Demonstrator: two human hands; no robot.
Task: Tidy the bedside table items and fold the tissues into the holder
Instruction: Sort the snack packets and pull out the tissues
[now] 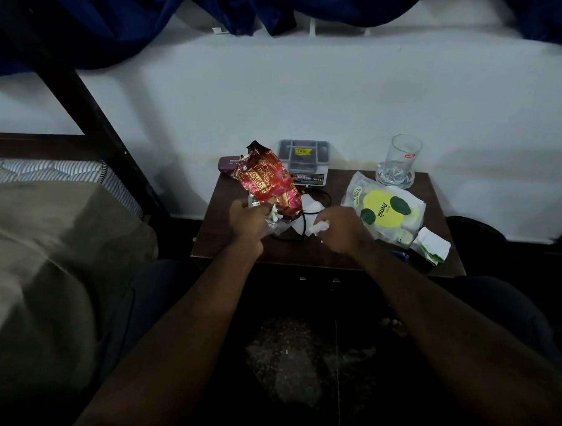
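While the left hand (250, 216) grips the red snack bag (268, 183) | right hand (340, 229) squeezes a white tissue (319, 228) | glass (401, 162) at 1 o'clock on the table (303, 250).

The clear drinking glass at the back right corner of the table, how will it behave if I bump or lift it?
The drinking glass looks tall, so a sideways bump could tip it, though its thick base probably steadies it. It appears empty, so likely light to lift. It stands near the table's back right corner; clear smooth walls may be slippery and breakable.
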